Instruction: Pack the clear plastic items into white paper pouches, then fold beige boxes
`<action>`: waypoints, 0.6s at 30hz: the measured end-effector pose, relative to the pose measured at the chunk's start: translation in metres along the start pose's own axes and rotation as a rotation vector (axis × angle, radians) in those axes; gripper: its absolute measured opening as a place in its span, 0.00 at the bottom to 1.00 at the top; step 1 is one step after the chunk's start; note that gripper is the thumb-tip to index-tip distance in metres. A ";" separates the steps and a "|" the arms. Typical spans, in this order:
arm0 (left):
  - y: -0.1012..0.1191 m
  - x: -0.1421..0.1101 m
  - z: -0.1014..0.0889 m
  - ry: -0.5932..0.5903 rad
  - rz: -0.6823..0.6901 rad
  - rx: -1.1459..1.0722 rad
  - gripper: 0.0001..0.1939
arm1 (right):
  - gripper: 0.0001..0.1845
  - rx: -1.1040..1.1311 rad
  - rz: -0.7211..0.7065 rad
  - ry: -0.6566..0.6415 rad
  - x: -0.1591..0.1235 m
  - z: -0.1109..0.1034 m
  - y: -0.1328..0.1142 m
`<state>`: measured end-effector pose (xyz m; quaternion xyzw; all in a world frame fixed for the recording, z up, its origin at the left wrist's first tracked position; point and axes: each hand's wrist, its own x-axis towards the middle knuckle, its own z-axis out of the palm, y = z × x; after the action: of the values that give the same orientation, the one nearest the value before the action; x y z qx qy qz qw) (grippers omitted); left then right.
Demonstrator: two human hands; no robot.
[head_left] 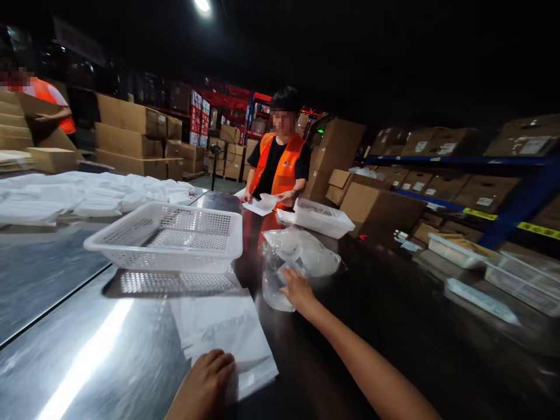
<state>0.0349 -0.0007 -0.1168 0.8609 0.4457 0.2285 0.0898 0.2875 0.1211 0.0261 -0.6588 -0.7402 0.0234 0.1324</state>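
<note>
My left hand [206,376] is at the near edge of the table, its fingers curled over the left side of some flat white bags [231,335] that look like paper or thin plastic. Further out, my right hand [300,291] reaches onto a clear, rounded plastic piece [277,291], with fingers and thumb bent on it. That piece lies by the mouth of a clear plastic bag [321,256] holding similar clear pieces. Motion blur softens the fingertips.
A white perforated basket [214,259] stands beyond the white bags. Many white packets [96,201] cover the far left. Across the table, a person in an orange vest [286,166] handles a white sheet beside another basket [326,220]. Trays [457,254] lie at right.
</note>
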 end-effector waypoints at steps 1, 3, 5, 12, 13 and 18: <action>0.003 0.002 -0.004 -0.049 -0.002 -0.011 0.26 | 0.26 -0.045 -0.009 0.001 -0.003 0.003 -0.008; 0.009 0.007 -0.011 -0.145 -0.032 -0.031 0.26 | 0.16 -0.115 -0.006 -0.034 -0.008 0.008 -0.024; 0.014 0.009 -0.017 -0.182 -0.105 -0.021 0.27 | 0.15 -0.161 0.018 -0.096 -0.013 0.017 -0.038; 0.026 0.002 -0.050 -0.192 -0.369 0.271 0.29 | 0.13 -0.143 -0.036 -0.079 -0.017 0.041 -0.046; 0.027 0.002 -0.058 -0.233 -0.397 0.267 0.29 | 0.13 -0.115 -0.068 -0.069 -0.017 0.040 -0.043; 0.025 0.000 -0.078 -0.201 -0.448 0.228 0.31 | 0.12 0.073 -0.143 0.026 -0.053 0.041 -0.019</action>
<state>0.0160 -0.0190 -0.0390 0.7637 0.6368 0.0645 0.0846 0.2648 0.0726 -0.0181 -0.5993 -0.7823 0.0321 0.1671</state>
